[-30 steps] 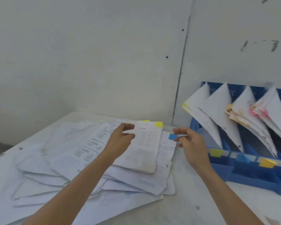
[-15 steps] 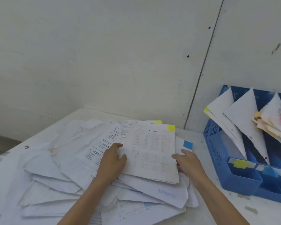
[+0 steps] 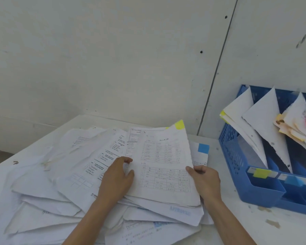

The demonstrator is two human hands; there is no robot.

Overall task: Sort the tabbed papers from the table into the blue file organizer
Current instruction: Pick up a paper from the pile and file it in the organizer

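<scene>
My left hand (image 3: 116, 177) and right hand (image 3: 204, 179) curl their fingers round opposite edges of a crinkled printed sheet (image 3: 164, 165) bearing a square yellow tab (image 3: 179, 124). Rumpled papers (image 3: 42, 183) lie beneath.

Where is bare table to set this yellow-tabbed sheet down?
Bare table runs in a strip between the paper pile and the blue organizer, widening at the near right corner in front of the organizer. A thin strip lies along the wall behind the pile. Left and centre are crowded, under the yellow-tabbed sheet too.
</scene>
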